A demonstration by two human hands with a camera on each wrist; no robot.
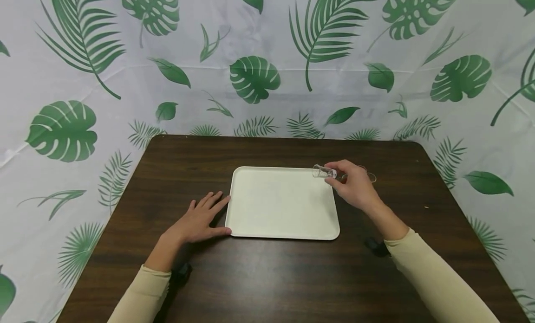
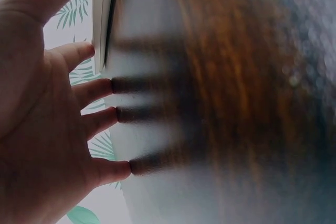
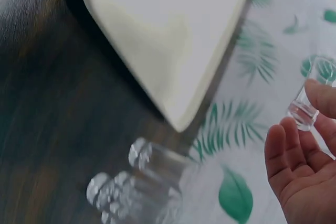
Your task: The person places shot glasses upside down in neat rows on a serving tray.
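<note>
My right hand (image 1: 353, 184) pinches a small clear shot glass (image 1: 323, 171) between thumb and fingers. The glass is tipped on its side over the far right corner of a cream rectangular tray (image 1: 284, 202). In the right wrist view the same glass (image 3: 304, 108) shows its thick base toward the palm. My left hand (image 1: 202, 221) lies spread at the tray's left edge, thumb at the near corner and a fingertip against the side. Its other fingertips touch the tabletop in the left wrist view.
Several more clear glasses (image 3: 157, 166) stand right of the tray, mostly hidden behind my right hand in the head view. The dark wood table (image 1: 267, 276) has rounded far corners. A white cloth with green leaves (image 1: 255, 79) hangs behind it.
</note>
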